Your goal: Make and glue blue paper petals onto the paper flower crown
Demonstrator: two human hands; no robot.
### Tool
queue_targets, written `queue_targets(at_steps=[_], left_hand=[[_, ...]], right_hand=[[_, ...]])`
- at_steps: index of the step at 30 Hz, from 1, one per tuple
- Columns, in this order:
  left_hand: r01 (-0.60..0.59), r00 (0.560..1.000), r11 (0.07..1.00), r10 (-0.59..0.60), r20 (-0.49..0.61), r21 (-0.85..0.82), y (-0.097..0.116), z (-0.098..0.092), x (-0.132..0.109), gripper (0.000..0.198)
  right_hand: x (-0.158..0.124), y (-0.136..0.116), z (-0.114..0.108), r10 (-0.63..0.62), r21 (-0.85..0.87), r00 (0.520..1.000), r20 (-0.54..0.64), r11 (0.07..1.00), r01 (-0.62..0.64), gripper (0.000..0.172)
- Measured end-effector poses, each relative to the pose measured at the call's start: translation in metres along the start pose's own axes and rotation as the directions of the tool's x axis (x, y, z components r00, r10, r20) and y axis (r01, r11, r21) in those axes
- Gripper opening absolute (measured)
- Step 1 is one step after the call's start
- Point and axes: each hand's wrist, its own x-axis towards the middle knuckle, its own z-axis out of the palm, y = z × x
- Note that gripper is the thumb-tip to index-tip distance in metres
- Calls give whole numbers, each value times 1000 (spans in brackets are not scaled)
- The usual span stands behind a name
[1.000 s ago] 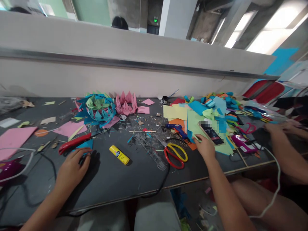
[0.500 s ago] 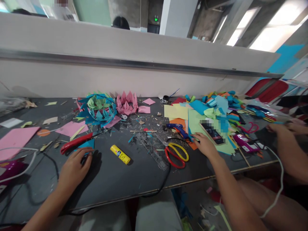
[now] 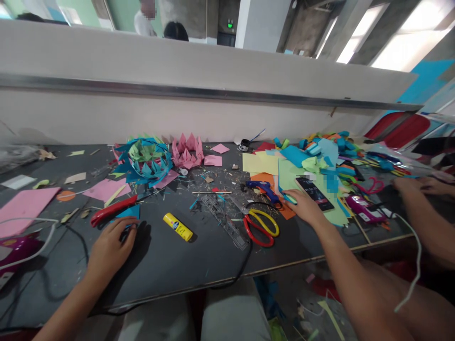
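Observation:
My left hand (image 3: 112, 244) rests on the table at the left, fingers loosely bent and thumb apart, over the near edge of a blue paper piece (image 3: 131, 213). Just beyond it lies a red-handled tool (image 3: 113, 210). My right hand (image 3: 304, 206) is at the left edge of a stack of coloured paper (image 3: 287, 175), its fingers closed on the edge of a green and blue sheet, which bends up there. A phone (image 3: 314, 193) lies on the stack beside that hand. Left of it are a blue glue gun (image 3: 265, 191) and red-and-yellow-handled scissors (image 3: 261, 227). A yellow glue stick (image 3: 177, 227) lies between my hands.
Blue-green and pink folded-paper pieces (image 3: 147, 161) stand at the back. Paper scraps and a clear ruler (image 3: 223, 220) litter the middle. A purple device (image 3: 366, 209) with a white cord lies at the right, near another person's hands (image 3: 408, 184). A partition (image 3: 213, 116) runs behind.
My right hand has shifted slightly right, and the paper edge at its fingers now curls up. My left hand has stayed in place. A person beyond the partition has moved to the right.

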Motion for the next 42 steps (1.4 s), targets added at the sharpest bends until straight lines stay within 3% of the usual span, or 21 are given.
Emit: queue_targets(at_steps=[4,7,10,16,23,32,42], left_hand=[[2,1000,1000,-2,6,1,2,-1,1,32],[23,1000,1000,-23,22,-1,5,-2,2,32],[46,998,999,-46,32,-7,6,-3,3,31],[62,996,998,-61,66,-19,7,-3,3,32],[50,997,999,-49,57,-18,7,-3,3,31],[59,997,998,-58,58,-14,9,-3,3,32],[63,997,998,-61,56,-30,8,-2,3,32]], right_hand=[[6,-4,-14,-55,-163,998,-39,986,48,40],[17,-11,-26,-106,-397,994,35,911,111,35],[28,-21,-30,-87,-464,988,124,876,135,30],[55,-28,-20,-38,-422,970,239,896,139,29],[80,-3,-14,100,-322,927,362,946,24,37],[84,6,-10,119,-223,917,382,974,-33,25],[84,10,-13,100,-195,913,395,980,-23,28]])
